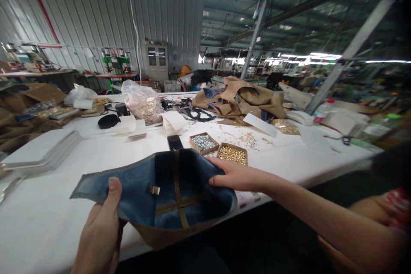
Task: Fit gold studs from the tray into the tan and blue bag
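Observation:
Between my two hands is a bag piece [135, 180], brown outside and dark blue inside, tilted so that its inside faces me. Tan binding strips cross at its bottom, and a small metal fitting [155, 189] sits on the lining. My left hand [104, 222] grips the left edge, thumb on the blue side. On the right edge, my right hand [233, 174] is closed with thumb and fingers around the rim. Just beyond it stand a small box of gold studs [233, 154] and a box of silver pieces [204, 142].
A black phone [174, 142] lies behind the bag piece. Loose gold studs [248, 140] are scattered farther back. White sheets [45, 150] are stacked at left. A clear bag of small parts [143, 102] and a brown fabric heap [240, 98] stand at the back. Someone's arm shows at right.

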Action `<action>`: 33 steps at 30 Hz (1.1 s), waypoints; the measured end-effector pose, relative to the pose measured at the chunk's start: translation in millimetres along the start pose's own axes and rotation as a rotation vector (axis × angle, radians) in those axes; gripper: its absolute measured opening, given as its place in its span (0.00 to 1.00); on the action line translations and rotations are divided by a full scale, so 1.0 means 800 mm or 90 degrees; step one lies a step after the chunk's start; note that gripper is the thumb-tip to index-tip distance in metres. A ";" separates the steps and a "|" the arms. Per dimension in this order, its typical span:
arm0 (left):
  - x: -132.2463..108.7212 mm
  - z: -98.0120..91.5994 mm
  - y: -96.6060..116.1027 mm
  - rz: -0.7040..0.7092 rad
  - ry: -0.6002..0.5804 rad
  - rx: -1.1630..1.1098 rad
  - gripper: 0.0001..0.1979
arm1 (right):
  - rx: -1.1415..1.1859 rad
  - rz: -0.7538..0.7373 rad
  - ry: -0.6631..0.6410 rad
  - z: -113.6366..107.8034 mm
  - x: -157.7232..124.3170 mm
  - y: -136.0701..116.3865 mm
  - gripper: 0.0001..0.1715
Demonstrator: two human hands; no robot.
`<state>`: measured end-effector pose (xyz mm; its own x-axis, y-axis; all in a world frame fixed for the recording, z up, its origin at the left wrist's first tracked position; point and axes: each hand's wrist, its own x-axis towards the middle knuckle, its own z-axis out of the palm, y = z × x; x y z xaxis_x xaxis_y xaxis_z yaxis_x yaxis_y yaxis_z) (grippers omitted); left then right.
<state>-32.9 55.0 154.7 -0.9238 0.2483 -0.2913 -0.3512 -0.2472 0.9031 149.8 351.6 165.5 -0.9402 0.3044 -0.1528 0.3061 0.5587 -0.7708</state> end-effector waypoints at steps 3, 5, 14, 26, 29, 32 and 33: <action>0.001 0.004 -0.001 -0.024 -0.018 -0.022 0.18 | -0.049 -0.025 0.042 -0.001 -0.011 -0.001 0.51; 0.006 0.004 -0.007 -0.018 -0.004 -0.026 0.21 | -0.070 -0.037 0.117 -0.006 -0.018 -0.005 0.58; 0.019 0.012 -0.040 0.024 0.013 0.148 0.32 | -0.227 -0.029 0.075 -0.022 -0.039 -0.009 0.43; 0.015 0.010 -0.034 0.063 -0.033 0.286 0.38 | -0.297 -0.119 0.074 -0.044 -0.018 -0.077 0.57; 0.011 0.010 -0.030 0.090 -0.027 0.325 0.34 | -0.327 -0.114 0.070 -0.068 0.011 -0.089 0.51; 0.006 0.014 -0.024 0.127 -0.028 0.323 0.29 | -0.333 -0.100 0.124 -0.101 0.080 -0.088 0.51; 0.004 0.015 -0.022 0.143 -0.042 0.304 0.26 | -0.343 -0.101 0.149 -0.111 0.111 -0.084 0.48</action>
<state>-27.8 71.6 141.9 -0.9514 0.3005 -0.0669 -0.0224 0.1490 0.9886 59.4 409.7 258.8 -0.9416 0.3124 0.1258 0.2543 0.9044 -0.3425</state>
